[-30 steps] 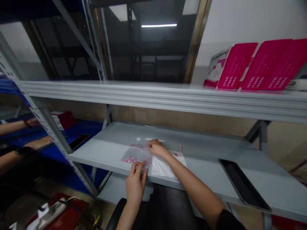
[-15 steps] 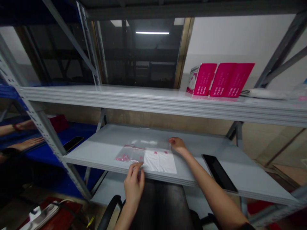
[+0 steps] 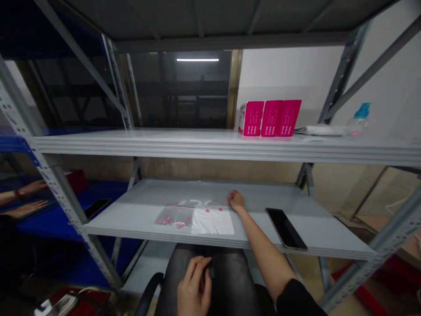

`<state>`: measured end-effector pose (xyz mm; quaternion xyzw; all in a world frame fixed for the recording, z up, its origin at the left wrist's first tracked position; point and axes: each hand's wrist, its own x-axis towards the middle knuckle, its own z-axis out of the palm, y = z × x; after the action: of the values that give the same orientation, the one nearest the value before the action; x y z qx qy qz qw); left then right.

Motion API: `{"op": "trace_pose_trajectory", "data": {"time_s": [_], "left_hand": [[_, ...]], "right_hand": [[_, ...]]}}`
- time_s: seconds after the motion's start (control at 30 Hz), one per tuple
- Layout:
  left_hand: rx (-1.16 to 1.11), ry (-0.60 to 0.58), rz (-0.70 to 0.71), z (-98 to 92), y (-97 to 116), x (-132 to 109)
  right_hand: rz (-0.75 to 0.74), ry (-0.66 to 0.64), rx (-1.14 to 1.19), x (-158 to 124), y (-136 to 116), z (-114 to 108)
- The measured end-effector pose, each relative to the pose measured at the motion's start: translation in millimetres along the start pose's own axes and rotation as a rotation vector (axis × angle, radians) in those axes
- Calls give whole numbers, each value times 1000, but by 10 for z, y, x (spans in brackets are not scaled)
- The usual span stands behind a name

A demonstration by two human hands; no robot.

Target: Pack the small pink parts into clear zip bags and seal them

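On my remote feed, the white packet [image 3: 213, 220] lies left and nearside of the closer right hand [image 3: 236, 201], curled (holding anything, I cannot tell); left hand [image 3: 193, 287], fingers parted, lower

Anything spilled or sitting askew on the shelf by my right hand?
Nothing looks spilled: the pink pieces seem to lie in the clear bag. Only the tablet stands out: it lies slanted, its near end at the shelf's front edge, perhaps slightly precarious.
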<state>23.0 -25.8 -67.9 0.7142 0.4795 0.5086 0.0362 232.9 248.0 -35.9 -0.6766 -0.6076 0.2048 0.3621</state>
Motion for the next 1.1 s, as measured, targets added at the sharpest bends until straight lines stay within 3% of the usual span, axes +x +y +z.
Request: {"op": "trace_pose_trajectory", "data": {"time_s": [0.13,0.4,0.57,0.67,0.83,0.97,1.1], "left_hand": [[-52,3,-64,14,-12,-19],[-119,-108,-52,39,33,98],[-189,-108,-105,63,-27,213],[-285,-87,-184,75,-84,289],[-691,36,-510,125,-94,503],[-1049,-89,-727,136,-115,782],[-1004,-279,-864,130,-203,958]], "right_hand": [[23,72,138,4,49,-10],[72,152,452,-18,53,-64],[124,204,678,-81,-65,-296],[105,218,826,-372,-159,-526],[39,132,995,-1333,-262,-670],[190,-124,1035,-1815,-276,-489],[260,-164,1042,-1890,-297,-318]]}}
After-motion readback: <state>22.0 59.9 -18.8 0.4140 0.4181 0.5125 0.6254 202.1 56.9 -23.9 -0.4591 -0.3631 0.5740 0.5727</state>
